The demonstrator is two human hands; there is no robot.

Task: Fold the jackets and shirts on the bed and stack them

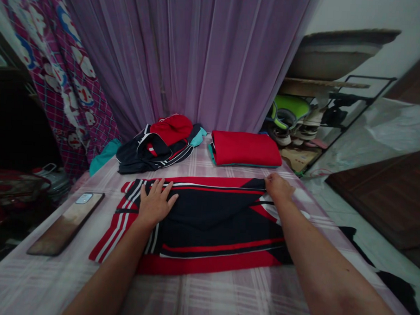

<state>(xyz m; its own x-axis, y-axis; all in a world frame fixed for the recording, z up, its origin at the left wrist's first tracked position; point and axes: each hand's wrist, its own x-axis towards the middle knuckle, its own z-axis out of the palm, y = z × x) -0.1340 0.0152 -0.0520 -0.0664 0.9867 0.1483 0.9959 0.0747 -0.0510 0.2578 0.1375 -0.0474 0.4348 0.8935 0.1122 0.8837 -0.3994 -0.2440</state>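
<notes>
A navy and red jacket (214, 213) with white trim lies folded lengthwise on the table, its striped ribbed ends toward the left. My left hand (156, 202) rests flat on the jacket's upper left part, fingers spread. At the far right corner, my right hand (278, 187) pinches the jacket's edge between thumb and fingers. A bit of white lining shows beside my right wrist.
Behind the jacket lie a crumpled pile of clothes (169, 144) and a folded red garment (247, 149). A phone (66, 225) rests at left on the checked tablecloth (221, 302). Purple curtains (200, 55) hang behind; a shoe rack (358, 113) stands at right.
</notes>
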